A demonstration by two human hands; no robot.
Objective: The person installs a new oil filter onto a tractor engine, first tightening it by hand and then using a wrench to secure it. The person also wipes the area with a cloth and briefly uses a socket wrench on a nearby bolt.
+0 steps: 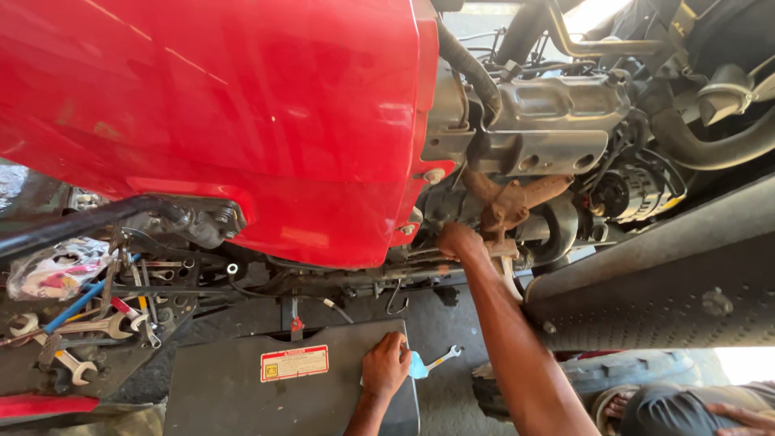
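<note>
We see our right hand [458,241] reaching far into the engine bay, its fingers curled against the rusty exhaust manifold [507,206] just below the grey heat shield [557,121]; whether they grip a part there we cannot tell, since the fingers are hidden behind the hand. Our left hand [386,365] rests near us on the dark flat panel [234,387], fingers closed around a pale blue cloth [417,367] at the panel's right edge. A small open-ended wrench [445,356] lies just right of the cloth. The red hood [226,113] fills the far left. At the near left, a cluster of spanners [97,327] sits on a dark tray beside a crumpled plastic bag [52,270]. Another person's hand [739,416] shows at the near right corner.
</note>
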